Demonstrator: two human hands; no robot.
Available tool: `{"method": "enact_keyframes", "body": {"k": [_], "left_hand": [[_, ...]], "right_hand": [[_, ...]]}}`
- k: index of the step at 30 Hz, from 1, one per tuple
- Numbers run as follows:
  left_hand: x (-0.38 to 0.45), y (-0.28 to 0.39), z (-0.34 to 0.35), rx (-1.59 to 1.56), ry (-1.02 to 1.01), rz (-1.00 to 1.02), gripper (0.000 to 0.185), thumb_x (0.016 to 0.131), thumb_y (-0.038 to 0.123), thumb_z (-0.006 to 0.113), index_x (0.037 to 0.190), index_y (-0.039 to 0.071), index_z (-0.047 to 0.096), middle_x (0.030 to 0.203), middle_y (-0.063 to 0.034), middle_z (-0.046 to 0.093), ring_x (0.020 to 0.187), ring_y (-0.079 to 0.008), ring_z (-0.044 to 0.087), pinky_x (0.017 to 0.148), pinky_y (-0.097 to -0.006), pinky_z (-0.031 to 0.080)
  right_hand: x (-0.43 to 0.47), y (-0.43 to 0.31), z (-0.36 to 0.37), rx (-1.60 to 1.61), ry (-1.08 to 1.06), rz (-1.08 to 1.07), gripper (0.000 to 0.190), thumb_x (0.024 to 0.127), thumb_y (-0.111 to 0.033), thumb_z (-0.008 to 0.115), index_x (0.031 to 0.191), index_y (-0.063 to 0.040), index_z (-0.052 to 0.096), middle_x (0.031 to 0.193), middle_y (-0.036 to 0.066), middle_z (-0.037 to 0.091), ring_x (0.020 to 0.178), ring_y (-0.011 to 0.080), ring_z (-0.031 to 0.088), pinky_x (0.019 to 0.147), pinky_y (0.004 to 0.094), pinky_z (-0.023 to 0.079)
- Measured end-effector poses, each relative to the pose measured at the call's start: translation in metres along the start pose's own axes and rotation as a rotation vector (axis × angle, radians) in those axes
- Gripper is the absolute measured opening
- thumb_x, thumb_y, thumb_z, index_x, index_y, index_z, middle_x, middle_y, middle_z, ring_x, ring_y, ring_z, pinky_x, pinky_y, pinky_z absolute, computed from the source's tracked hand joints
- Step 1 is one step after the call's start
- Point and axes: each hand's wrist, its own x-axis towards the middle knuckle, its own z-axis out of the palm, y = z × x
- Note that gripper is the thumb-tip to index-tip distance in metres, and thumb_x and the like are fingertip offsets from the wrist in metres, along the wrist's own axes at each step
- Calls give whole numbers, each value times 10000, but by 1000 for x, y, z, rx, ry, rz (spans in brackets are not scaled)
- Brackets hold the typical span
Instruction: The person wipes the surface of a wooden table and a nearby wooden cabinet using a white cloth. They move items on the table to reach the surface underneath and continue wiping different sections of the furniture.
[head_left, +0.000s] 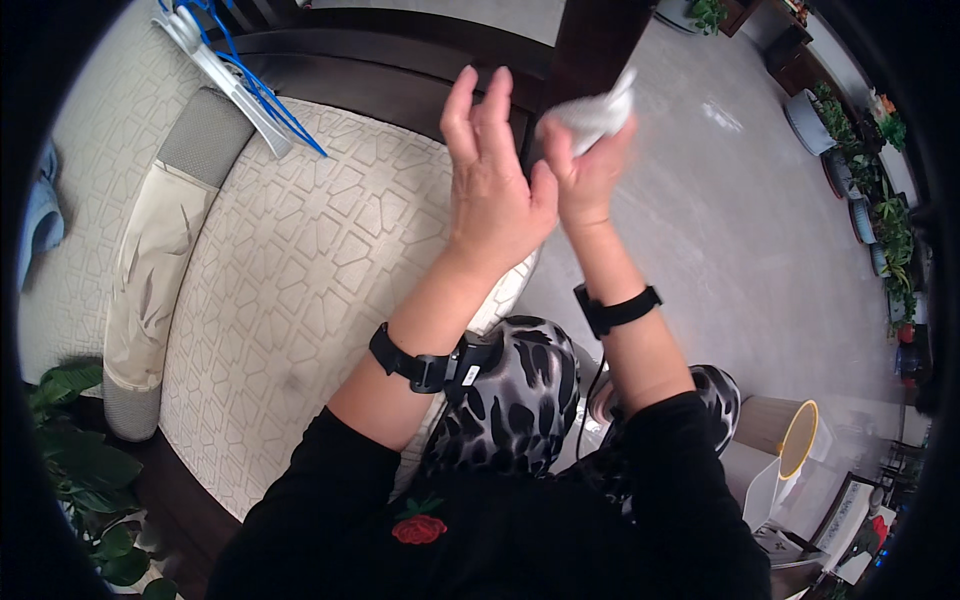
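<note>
A crumpled white cloth (598, 118), blurred, is gripped in my right hand (589, 176) beside a dark wooden armrest (600, 49). To the left of it my left hand (491, 184) is raised with fingers apart and nothing in it. Its thumb side overlaps the right hand in this view, and I cannot tell if they touch. Beneath the left hand and forearm lies a cream seat cushion (292, 247) with a geometric pattern. Dark wooden slats of the seat's back (397, 75) run behind the left fingertips.
White and blue plastic hangers (225, 82) rest at the cushion's far left, near a grey-and-cream bolster (161, 262). A leafy plant (82, 465) stands at lower left. Grey floor (720, 247) spreads right, with potted plants (862, 165) along its edge and a yellow-rimmed bin (799, 442) near my knees.
</note>
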Motion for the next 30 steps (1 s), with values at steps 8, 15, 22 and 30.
{"method": "enact_keyframes", "body": {"k": [8, 15, 22, 30], "left_hand": [[-7, -8, -5, -95, -59, -199, 693, 783, 25, 650, 1385, -72, 320, 1320, -248, 351, 1156, -355, 467, 1005, -439, 438], [-11, -10, -7, -204, -100, -270, 680, 804, 26, 672, 1381, -47, 321, 1236, -210, 459, 1036, -283, 560, 908, -382, 492], [-13, -10, -6, -206, -110, -288, 649, 813, 33, 682, 1366, -27, 347, 1215, -193, 470, 1021, -249, 574, 850, -348, 508], [-15, -6, -10, -182, -107, -270, 668, 808, 17, 675, 1385, -12, 338, 1208, -187, 465, 1015, -262, 568, 878, -366, 491]], "right_hand": [[-54, 21, -16, 86, -289, 383, 797, 816, -414, 750, 1376, -14, 348, 1164, 199, 630, 998, 388, 655, 825, 440, 519], [33, -14, -16, 354, -161, 226, 626, 819, -286, 728, 1284, 12, 432, 1087, 118, 632, 936, 238, 631, 832, 372, 510], [123, -8, -24, 948, -508, 381, 341, 923, -389, 633, 1054, -78, 586, 816, 8, 625, 654, 87, 549, 580, 251, 434], [112, -22, -5, 1045, -352, 608, 729, 987, -648, 364, 1375, -42, 482, 1199, 83, 638, 1043, 216, 633, 917, 358, 530]]}}
